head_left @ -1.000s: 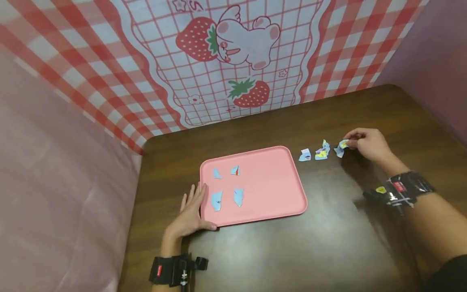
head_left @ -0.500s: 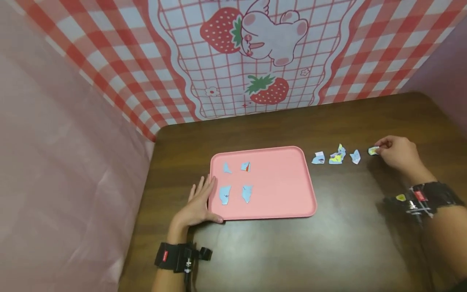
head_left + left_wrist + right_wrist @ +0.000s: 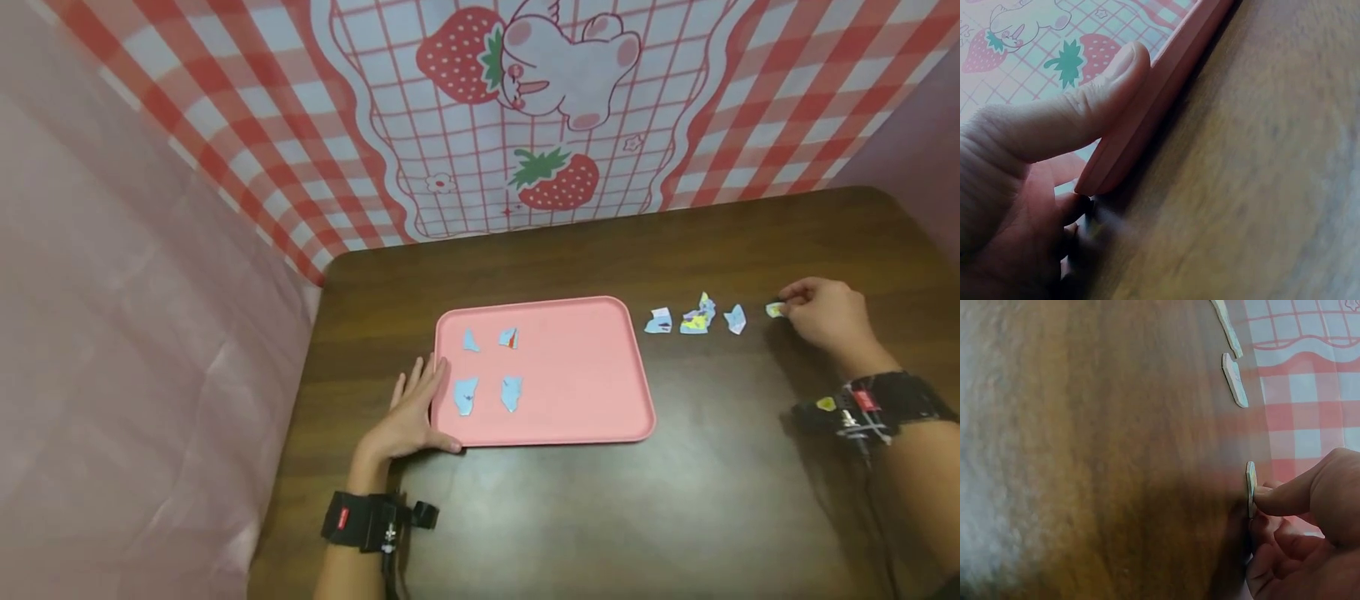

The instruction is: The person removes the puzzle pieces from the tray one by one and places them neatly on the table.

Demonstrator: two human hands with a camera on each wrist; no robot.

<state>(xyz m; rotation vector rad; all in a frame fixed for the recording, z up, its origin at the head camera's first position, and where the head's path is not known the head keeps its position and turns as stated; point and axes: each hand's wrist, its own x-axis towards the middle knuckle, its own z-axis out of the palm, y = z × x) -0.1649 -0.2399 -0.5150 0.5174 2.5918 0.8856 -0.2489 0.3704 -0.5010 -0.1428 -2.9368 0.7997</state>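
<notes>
My right hand (image 3: 828, 318) is at the right of the table, pinching a small irregular puzzle piece (image 3: 775, 309), light blue and yellow. In the right wrist view its thumb lies against the thin piece (image 3: 1251, 489), other fingers curled behind. My left hand (image 3: 408, 421) rests at the near-left corner of a pink tray (image 3: 577, 375), thumb along the front edge and fingers straight beside the left edge. The left wrist view shows that thumb (image 3: 1094, 100) against the tray rim (image 3: 1141, 125). Several light-blue pieces lie spaced apart in the tray's left half, one (image 3: 509, 337) marked red.
Between tray and right hand, a white-and-blue piece (image 3: 659, 322), a yellow, blue and purple cluster (image 3: 698, 317) and a blue piece (image 3: 736, 319) lie in a row. A strawberry-print checked cloth (image 3: 555, 125) hangs behind the brown table (image 3: 562, 517); pink fabric hangs at left.
My right hand has let go of the blue piece at the row's end and moved right to the blue-and-yellow piece. The left hand stays at the tray; the head view has shifted.
</notes>
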